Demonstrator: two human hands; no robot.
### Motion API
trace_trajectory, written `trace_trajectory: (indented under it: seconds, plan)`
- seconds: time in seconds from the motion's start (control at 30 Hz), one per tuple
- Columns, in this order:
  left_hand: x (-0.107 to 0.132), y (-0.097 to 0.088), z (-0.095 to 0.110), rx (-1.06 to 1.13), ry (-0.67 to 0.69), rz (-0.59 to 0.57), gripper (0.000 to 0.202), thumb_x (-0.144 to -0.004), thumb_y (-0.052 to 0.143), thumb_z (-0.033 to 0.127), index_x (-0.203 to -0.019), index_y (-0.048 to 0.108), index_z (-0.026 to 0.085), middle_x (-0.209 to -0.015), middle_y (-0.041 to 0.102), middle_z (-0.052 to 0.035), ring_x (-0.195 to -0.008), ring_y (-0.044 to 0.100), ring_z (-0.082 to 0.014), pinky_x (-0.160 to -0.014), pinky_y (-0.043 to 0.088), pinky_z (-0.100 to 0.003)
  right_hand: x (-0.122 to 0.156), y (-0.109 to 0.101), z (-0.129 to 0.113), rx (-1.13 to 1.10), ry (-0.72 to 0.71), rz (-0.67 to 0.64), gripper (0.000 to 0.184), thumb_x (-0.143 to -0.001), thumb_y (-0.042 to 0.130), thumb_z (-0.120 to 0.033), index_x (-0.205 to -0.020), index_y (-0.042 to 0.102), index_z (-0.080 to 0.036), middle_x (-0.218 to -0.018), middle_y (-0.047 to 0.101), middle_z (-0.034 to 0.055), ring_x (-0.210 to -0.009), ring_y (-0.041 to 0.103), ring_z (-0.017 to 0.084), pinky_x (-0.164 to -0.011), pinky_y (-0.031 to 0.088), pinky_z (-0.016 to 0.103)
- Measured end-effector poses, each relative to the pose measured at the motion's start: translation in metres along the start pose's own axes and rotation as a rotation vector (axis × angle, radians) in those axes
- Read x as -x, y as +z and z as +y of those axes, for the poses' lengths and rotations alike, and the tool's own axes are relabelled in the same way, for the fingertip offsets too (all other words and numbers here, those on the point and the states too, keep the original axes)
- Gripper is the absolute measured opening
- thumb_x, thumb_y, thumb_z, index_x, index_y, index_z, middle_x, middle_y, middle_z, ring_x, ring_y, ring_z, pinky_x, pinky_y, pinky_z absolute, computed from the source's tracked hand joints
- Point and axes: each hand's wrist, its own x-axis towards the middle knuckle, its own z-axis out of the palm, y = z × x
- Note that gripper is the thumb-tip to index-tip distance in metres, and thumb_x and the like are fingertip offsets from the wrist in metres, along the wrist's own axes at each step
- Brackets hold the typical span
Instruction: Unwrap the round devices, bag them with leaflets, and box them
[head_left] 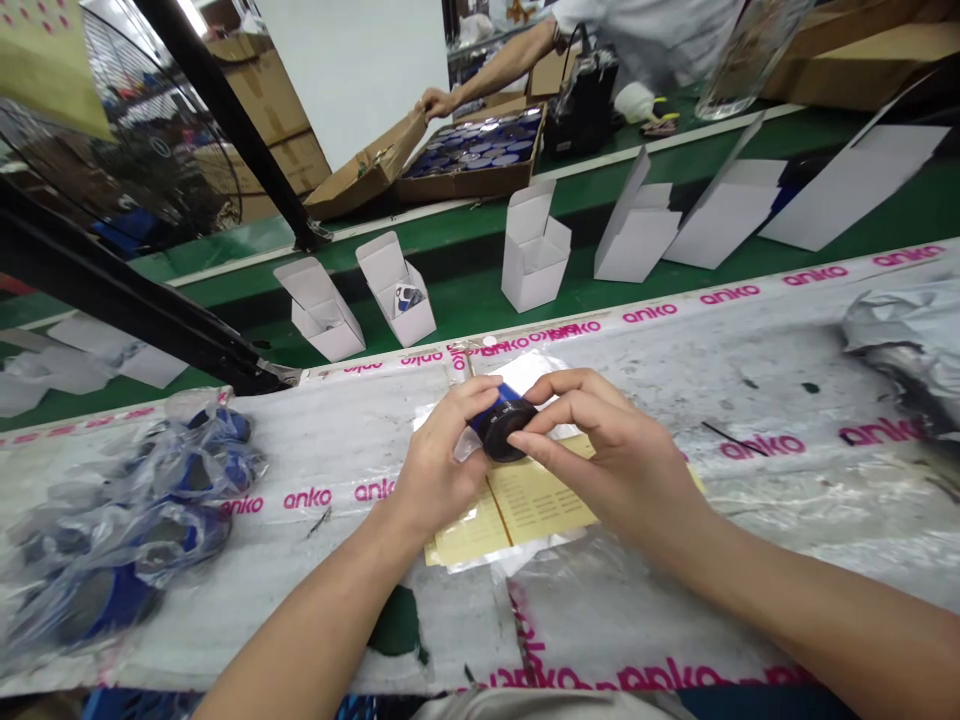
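Observation:
Between my two hands is a small blue cylinder with a black round end, tilted so that the black end faces me. My left hand wraps its fingers and thumb round the blue side. With thumb and fingertips, my right hand pinches the rim of the black end from the right. Below them lie yellow sheets of printed labels on white paper and clear plastic. The cylinder's far end is hidden by my fingers.
Bagged blue items lie at the left. Open white boxes stand along the green conveyor beyond the table. Across it, a co-worker's hand touches a cardboard flap beside a carton of blue round items. A black post slants at the left.

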Motion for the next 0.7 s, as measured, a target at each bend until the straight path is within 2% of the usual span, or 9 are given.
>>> trace_trajectory:
  seconds: [0.27,0.4,0.53,0.63,0.7]
  plan:
    - [0.000,0.001,-0.003,0.007,0.013,0.014,0.056,-0.086,0.067,0.004,-0.135,0.053,0.026,-0.139,0.060,-0.0138,-0.132,0.058,-0.0249,-0.103,0.057,-0.046,-0.001,-0.002,0.000,0.026,-0.042,0.005,0.013,-0.091,0.064,-0.019,-0.080,0.061,-0.024,-0.099,0.065,0.0061,-0.094,0.067,0.021,-0.076,0.058,0.036]
    - [-0.001,-0.002,-0.001,-0.032,0.057,-0.010,0.055,-0.087,0.067,0.005,-0.136,0.051,0.026,-0.139,0.060,-0.0142,-0.132,0.059,-0.0248,-0.102,0.058,-0.047,-0.001,-0.001,0.001,-0.015,-0.039,0.020,0.021,-0.088,0.068,-0.019,-0.074,0.054,-0.024,-0.096,0.066,0.0050,-0.093,0.066,0.022,-0.077,0.057,0.037]
    - [-0.001,-0.003,-0.002,0.003,0.025,-0.014,0.052,-0.088,0.070,0.011,-0.135,0.053,0.028,-0.139,0.061,-0.0129,-0.131,0.060,-0.0244,-0.101,0.058,-0.046,-0.005,-0.003,0.006,-0.246,0.122,-0.003,0.026,-0.085,0.074,-0.030,-0.071,0.053,-0.023,-0.091,0.065,0.0039,-0.093,0.065,0.023,-0.075,0.058,0.037]
    - [-0.001,-0.002,-0.004,0.092,-0.071,0.012,0.052,-0.083,0.078,0.017,-0.129,0.057,0.028,-0.137,0.062,-0.0118,-0.129,0.061,-0.0245,-0.098,0.060,-0.042,-0.012,-0.008,0.008,-0.421,0.270,-0.068,0.020,-0.089,0.070,-0.038,-0.081,0.062,-0.023,-0.089,0.068,0.0042,-0.087,0.066,0.021,-0.076,0.060,0.037]
    - [-0.001,-0.001,-0.004,0.130,-0.120,0.019,0.052,-0.081,0.080,0.018,-0.127,0.058,0.028,-0.137,0.063,-0.0115,-0.130,0.060,-0.0246,-0.096,0.060,-0.041,-0.015,-0.010,0.007,-0.440,0.314,-0.105,0.019,-0.091,0.066,-0.041,-0.088,0.065,-0.022,-0.090,0.070,0.0047,-0.087,0.067,0.021,-0.078,0.060,0.038]
